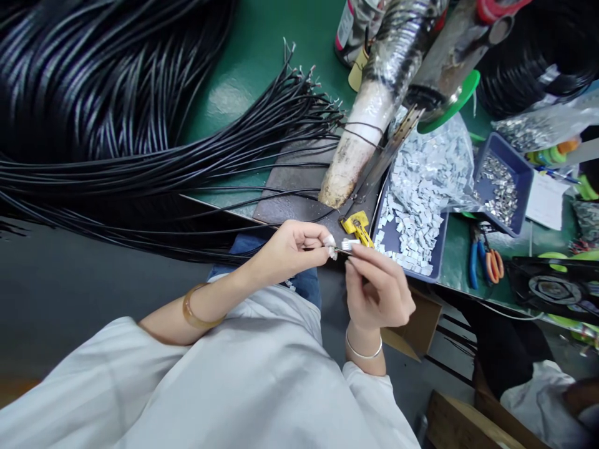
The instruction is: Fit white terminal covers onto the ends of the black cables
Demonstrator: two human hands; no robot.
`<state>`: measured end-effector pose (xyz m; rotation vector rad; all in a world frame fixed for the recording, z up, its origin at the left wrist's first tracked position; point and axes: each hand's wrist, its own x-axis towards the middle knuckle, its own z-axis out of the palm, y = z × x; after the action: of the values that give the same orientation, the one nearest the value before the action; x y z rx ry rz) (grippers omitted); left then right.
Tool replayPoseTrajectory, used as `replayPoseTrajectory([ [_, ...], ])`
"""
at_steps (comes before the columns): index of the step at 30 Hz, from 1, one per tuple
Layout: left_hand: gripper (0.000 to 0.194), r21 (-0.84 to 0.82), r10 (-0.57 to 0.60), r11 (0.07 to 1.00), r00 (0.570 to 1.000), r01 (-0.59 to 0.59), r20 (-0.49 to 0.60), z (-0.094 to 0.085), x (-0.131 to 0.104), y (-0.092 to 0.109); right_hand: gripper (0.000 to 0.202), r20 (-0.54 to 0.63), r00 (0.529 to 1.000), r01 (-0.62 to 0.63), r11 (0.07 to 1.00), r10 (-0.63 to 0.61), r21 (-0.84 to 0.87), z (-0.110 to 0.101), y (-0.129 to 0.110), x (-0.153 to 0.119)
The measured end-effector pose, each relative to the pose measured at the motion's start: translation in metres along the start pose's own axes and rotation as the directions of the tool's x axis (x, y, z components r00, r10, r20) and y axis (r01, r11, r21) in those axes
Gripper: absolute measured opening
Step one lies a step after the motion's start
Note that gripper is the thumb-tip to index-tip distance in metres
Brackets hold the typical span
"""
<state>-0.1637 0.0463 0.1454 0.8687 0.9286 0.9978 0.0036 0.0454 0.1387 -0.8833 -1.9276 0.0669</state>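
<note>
Little room for a slip

From here, the thick bundle of glossy black cables, left of the dark-blue plastic tray, could snag and tug. Just left of the tray, the left hand pinches a slender dark wire; the right hand pinches a small white plastic connector. Pushing crookedly might bend the wire; loose fingertips might drop the connector.

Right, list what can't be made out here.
Head view:
Wires between the left hand and right hand: too small to tell whether they sit inside the white connector.
Large black cable coil: cut off by the left and top edges.
Any writing on the white paper: too small.
Second person: cut off, right edge.
</note>
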Motion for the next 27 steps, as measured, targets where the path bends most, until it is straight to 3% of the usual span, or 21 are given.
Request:
replayPoseTrajectory([
  [3, 0.01, 0.032, 0.053, 0.998, 0.996, -0.051, -0.072, 0.0, 0.0, -0.002, 0.026, 0.037, 0.999, -0.004, 0.997, 0.001, 0.074, 0.001, 0.0, 0.0],
  [7, 0.011, 0.029, 0.092, 0.996, 0.985, -0.089, -0.143, -0.001, 0.0, -0.005, 0.017, -0.023, 0.969, -0.235, 0.944, 0.247, 0.231, 0.005, 0.005, 0.0],
  [9, 0.012, -0.002, 0.096, 0.995, 0.983, -0.097, -0.154, -0.002, 0.001, -0.004, 0.012, 0.005, 0.954, -0.289, 0.921, 0.298, 0.259, 0.007, 0.007, 0.0],
  [18, 0.005, 0.005, 0.103, 0.994, 0.971, -0.105, -0.217, 0.0, 0.008, -0.001, 0.02, 0.006, 0.999, -0.048, 0.998, 0.047, 0.05, 0.012, 0.012, 0.0],
  [27, 0.008, 0.117, 0.185, 0.981, 0.926, -0.155, -0.329, 0.005, 0.017, -0.003, 0.017, 0.039, 0.981, -0.19, 0.977, 0.188, 0.094, 0.02, 0.017, 0.006],
])
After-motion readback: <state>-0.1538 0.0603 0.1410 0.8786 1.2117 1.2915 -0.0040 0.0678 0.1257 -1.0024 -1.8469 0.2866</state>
